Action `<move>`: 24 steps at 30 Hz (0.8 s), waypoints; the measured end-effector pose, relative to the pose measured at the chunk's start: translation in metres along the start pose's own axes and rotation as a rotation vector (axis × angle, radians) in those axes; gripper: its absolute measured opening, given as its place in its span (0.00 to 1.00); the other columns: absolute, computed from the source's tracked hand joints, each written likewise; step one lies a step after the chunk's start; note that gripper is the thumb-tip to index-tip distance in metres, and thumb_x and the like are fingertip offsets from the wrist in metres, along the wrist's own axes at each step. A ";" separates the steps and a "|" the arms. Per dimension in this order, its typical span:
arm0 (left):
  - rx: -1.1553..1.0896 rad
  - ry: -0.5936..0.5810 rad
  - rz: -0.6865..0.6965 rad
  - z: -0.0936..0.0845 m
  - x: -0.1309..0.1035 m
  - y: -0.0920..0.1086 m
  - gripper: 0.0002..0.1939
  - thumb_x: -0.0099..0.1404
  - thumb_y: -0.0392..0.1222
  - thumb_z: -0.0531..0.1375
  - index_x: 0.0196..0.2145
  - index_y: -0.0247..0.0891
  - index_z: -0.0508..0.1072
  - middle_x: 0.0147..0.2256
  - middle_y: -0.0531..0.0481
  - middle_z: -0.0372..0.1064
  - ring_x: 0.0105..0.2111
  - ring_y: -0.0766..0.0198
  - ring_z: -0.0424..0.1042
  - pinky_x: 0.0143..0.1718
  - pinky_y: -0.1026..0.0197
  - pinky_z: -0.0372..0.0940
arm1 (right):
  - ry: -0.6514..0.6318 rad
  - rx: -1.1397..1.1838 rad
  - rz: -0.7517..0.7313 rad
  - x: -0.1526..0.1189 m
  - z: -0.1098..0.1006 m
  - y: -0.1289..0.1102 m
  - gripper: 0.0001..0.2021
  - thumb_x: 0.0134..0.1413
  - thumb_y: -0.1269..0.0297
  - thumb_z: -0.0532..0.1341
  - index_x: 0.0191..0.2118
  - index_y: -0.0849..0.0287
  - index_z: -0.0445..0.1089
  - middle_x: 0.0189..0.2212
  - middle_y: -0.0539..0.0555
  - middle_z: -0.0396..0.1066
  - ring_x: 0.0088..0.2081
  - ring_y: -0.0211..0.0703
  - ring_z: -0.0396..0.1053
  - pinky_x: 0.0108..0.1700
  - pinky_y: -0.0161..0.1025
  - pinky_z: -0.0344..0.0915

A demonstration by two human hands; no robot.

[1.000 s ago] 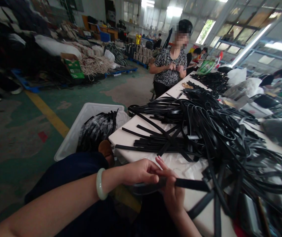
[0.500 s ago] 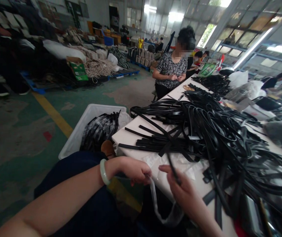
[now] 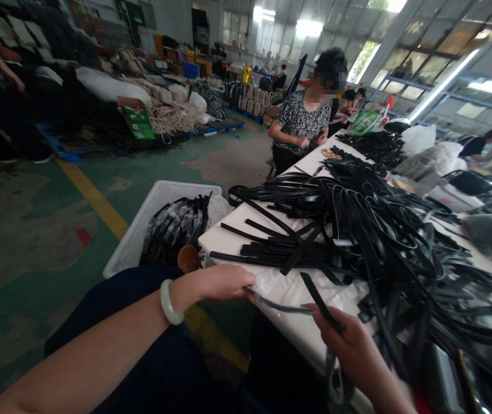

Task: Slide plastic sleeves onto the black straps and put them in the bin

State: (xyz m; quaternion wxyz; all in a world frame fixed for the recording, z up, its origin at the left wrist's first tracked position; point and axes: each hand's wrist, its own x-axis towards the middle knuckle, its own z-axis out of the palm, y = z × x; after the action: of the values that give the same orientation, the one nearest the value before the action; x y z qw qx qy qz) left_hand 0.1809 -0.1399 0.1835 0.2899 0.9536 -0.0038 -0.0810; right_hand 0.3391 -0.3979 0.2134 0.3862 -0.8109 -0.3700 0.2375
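Note:
My left hand [image 3: 224, 280], with a pale green bangle [image 3: 170, 302] on its wrist, is closed on one end of a thin greyish strip [image 3: 280, 307]. The strip runs across to my right hand [image 3: 353, 339], taut and nearly level. My right hand is closed around a black strap [image 3: 318, 296], whose end sticks up past the fingers. A looped, translucent length [image 3: 335, 376] hangs below that hand; I cannot tell whether it is part of the same strip. Both hands are over the near edge of the white table [image 3: 267, 287], beside a heap of black straps [image 3: 358, 230].
A white bin [image 3: 129, 244] with black strips in plastic stands left of the table, by a brown rounded object [image 3: 188, 259]. Across the table corner sits a co-worker [image 3: 300, 123]. Another person [image 3: 0, 103] stands at far left, near loaded pallets.
The slack strip between my hands is drawn straight. My left hand has moved slightly left and up, my right hand to the right and down, with the black strap.

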 end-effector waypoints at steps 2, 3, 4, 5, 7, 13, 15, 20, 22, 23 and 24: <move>0.029 0.039 -0.002 0.008 0.003 0.006 0.13 0.61 0.51 0.64 0.37 0.39 0.73 0.31 0.47 0.75 0.31 0.56 0.75 0.27 0.63 0.59 | -0.004 -0.021 0.000 -0.001 0.006 0.002 0.23 0.56 0.46 0.58 0.43 0.59 0.79 0.13 0.49 0.64 0.20 0.44 0.67 0.24 0.36 0.65; 0.045 0.056 -0.021 0.012 0.006 0.011 0.16 0.61 0.53 0.64 0.39 0.39 0.72 0.31 0.47 0.75 0.31 0.55 0.75 0.27 0.63 0.59 | 0.016 -0.045 -0.003 -0.002 0.010 0.002 0.24 0.57 0.45 0.57 0.44 0.60 0.79 0.13 0.49 0.63 0.20 0.45 0.67 0.25 0.37 0.65; 0.058 0.070 -0.049 0.016 0.008 0.015 0.18 0.61 0.55 0.63 0.40 0.38 0.71 0.31 0.46 0.75 0.31 0.54 0.75 0.26 0.62 0.59 | 0.095 -0.073 0.001 -0.004 0.014 0.002 0.25 0.57 0.44 0.56 0.43 0.60 0.79 0.13 0.50 0.64 0.21 0.46 0.68 0.26 0.37 0.65; 0.065 0.082 -0.076 0.018 0.010 0.019 0.19 0.61 0.55 0.63 0.42 0.38 0.70 0.31 0.46 0.75 0.31 0.53 0.76 0.26 0.62 0.59 | 0.185 -0.104 0.009 -0.005 0.017 0.002 0.25 0.57 0.44 0.56 0.44 0.60 0.79 0.15 0.51 0.66 0.23 0.47 0.70 0.27 0.38 0.66; 0.069 0.109 -0.115 0.021 0.015 0.025 0.21 0.62 0.57 0.62 0.44 0.38 0.68 0.32 0.46 0.75 0.32 0.52 0.76 0.26 0.62 0.60 | 0.315 -0.142 0.016 -0.010 0.022 0.001 0.25 0.57 0.44 0.56 0.44 0.60 0.78 0.20 0.55 0.72 0.29 0.51 0.73 0.32 0.39 0.69; 0.172 0.154 0.040 0.033 0.024 0.030 0.22 0.63 0.59 0.59 0.44 0.38 0.68 0.34 0.45 0.76 0.33 0.52 0.77 0.29 0.61 0.64 | 0.163 0.021 -0.020 -0.018 0.043 0.004 0.21 0.58 0.48 0.57 0.46 0.57 0.77 0.42 0.58 0.78 0.45 0.55 0.75 0.46 0.41 0.70; 0.236 0.180 0.113 0.045 0.026 0.034 0.24 0.63 0.61 0.58 0.44 0.36 0.68 0.34 0.42 0.75 0.33 0.51 0.77 0.28 0.59 0.65 | 0.097 0.079 -0.032 -0.019 0.054 0.003 0.19 0.59 0.50 0.57 0.46 0.56 0.77 0.42 0.57 0.78 0.45 0.54 0.75 0.46 0.40 0.70; 0.223 0.139 0.180 0.066 0.030 0.050 0.07 0.68 0.38 0.55 0.43 0.36 0.68 0.32 0.44 0.73 0.30 0.55 0.75 0.29 0.60 0.66 | -0.030 0.100 -0.068 -0.019 0.084 -0.005 0.21 0.60 0.49 0.55 0.29 0.60 0.74 0.22 0.54 0.72 0.27 0.45 0.71 0.29 0.34 0.66; 0.081 0.119 0.208 0.060 0.029 0.048 0.12 0.65 0.34 0.56 0.46 0.37 0.67 0.37 0.44 0.74 0.36 0.56 0.75 0.36 0.60 0.68 | -0.041 0.110 -0.047 -0.014 0.085 -0.007 0.23 0.59 0.47 0.56 0.24 0.61 0.70 0.17 0.51 0.66 0.21 0.41 0.65 0.24 0.33 0.60; 0.002 0.121 0.223 0.053 0.027 0.043 0.16 0.63 0.35 0.59 0.48 0.37 0.66 0.42 0.43 0.73 0.41 0.55 0.74 0.40 0.59 0.67 | -0.038 0.126 -0.017 -0.010 0.081 -0.007 0.23 0.58 0.46 0.56 0.25 0.62 0.71 0.16 0.50 0.64 0.20 0.39 0.63 0.23 0.33 0.58; -0.061 0.129 0.211 0.044 0.024 0.037 0.21 0.60 0.37 0.62 0.50 0.37 0.65 0.47 0.41 0.71 0.45 0.55 0.72 0.44 0.59 0.66 | -0.017 0.148 0.023 -0.006 0.074 -0.006 0.23 0.57 0.44 0.57 0.28 0.63 0.72 0.16 0.48 0.62 0.20 0.38 0.61 0.22 0.33 0.57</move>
State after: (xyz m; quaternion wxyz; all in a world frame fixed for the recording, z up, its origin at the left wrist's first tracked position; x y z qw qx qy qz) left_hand 0.1992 -0.1959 0.1642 0.3255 0.9418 -0.0830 0.0115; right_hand 0.2834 -0.3667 0.1754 0.4392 -0.7822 -0.3453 0.2757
